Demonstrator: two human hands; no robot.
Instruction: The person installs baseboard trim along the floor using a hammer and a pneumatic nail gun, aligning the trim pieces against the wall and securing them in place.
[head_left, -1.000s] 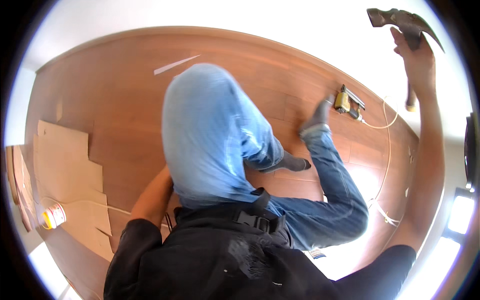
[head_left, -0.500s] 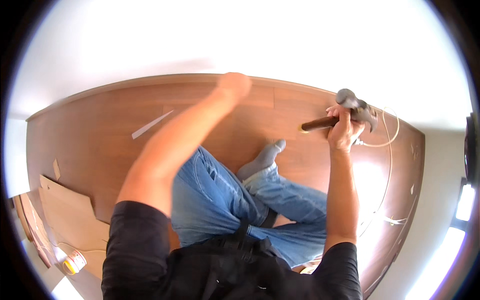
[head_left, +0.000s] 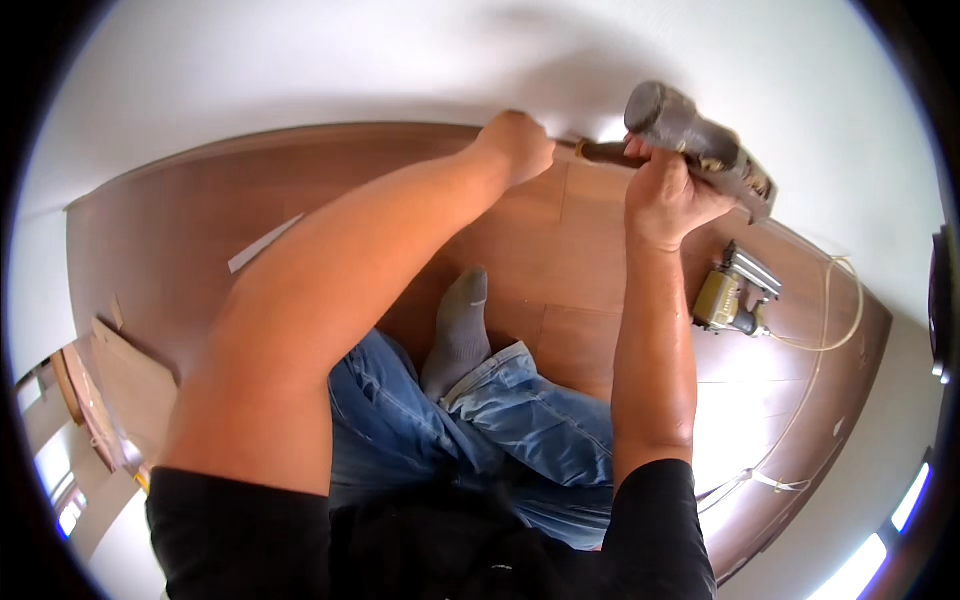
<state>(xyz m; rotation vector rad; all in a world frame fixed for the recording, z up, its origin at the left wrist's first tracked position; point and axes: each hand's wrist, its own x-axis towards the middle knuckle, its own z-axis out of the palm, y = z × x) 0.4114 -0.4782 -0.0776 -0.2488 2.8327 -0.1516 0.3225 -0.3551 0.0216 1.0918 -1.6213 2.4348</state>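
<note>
My left hand (head_left: 516,148) is closed at the baseboard (head_left: 370,133) along the foot of the white wall (head_left: 300,70); whatever its fingers may hold is hidden. Just right of it, my right hand (head_left: 668,192) grips a claw hammer (head_left: 655,112), whose worn dark head shows on top while the wooden handle (head_left: 608,152) points left toward my left hand. Below the hammer, a yellow and black nail gun (head_left: 725,300) lies on the wooden floor (head_left: 560,270), a pale hose attached.
My jeans-clad legs (head_left: 520,410) are folded on the floor, with a grey-socked foot (head_left: 455,330) showing. Cardboard (head_left: 140,385) and a thin pale strip (head_left: 262,243) lie to the left. The hose (head_left: 860,300) loops along the right side near the wall.
My left hand has come up from beside my body to the baseboard. My right hand has brought the hammer down and leftward from high at the right. My raised knee has lowered.
</note>
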